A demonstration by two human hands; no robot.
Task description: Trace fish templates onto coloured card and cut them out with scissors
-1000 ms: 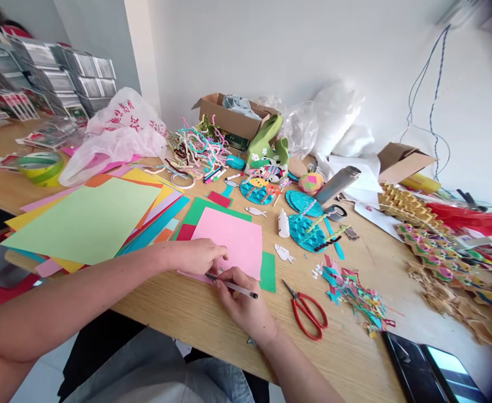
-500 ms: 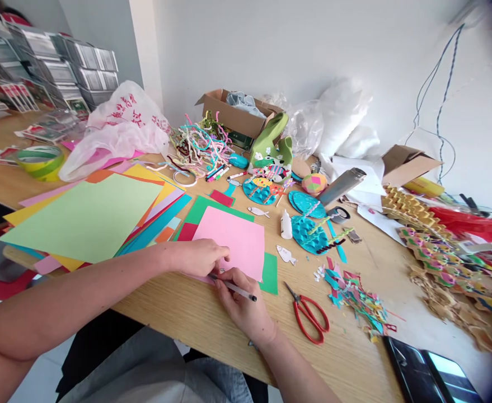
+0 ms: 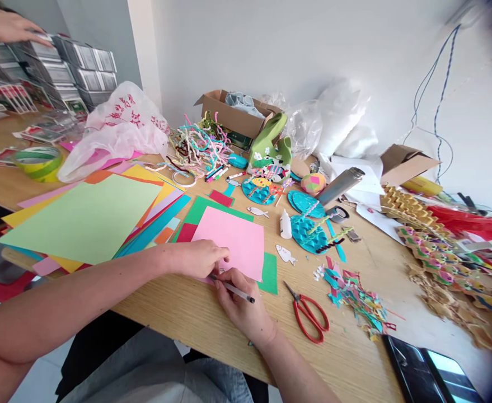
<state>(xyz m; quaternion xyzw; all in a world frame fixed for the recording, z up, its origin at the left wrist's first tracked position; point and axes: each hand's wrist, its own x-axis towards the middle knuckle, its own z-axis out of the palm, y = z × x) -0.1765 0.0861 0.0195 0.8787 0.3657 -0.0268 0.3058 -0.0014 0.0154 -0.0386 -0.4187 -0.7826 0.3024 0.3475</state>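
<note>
A pink sheet of paper (image 3: 239, 235) lies over green paper (image 3: 270, 274) and red paper (image 3: 187, 232) at the table's front. My right hand (image 3: 241, 296) is closed round a pen (image 3: 239, 292) with a clear barrel and dark end, its tip down at the pink sheet's lower left edge. Right beside the tip, my left hand (image 3: 204, 258) rests on the pink sheet with its fingers curled and pressed down. What lies under those fingertips is hidden. Red-handled scissors (image 3: 308, 313) lie to the right of my right hand. White fish cutouts (image 3: 285, 254) lie beyond.
Stacked coloured sheets (image 3: 86, 218) lie at left. A glue bottle (image 3: 285, 224), blue honeycomb paper pieces (image 3: 308, 234), a steel flask (image 3: 341, 186) and paper scraps (image 3: 359, 296) spread rightward. Phones (image 3: 422, 369) lie at the near right. Another person's hand (image 3: 13, 27) is over clear boxes (image 3: 90, 67) at far left.
At far left, the other person's hand has come further into view, over the boxes. My own hands and the pen have hardly moved; the view has shifted slightly.
</note>
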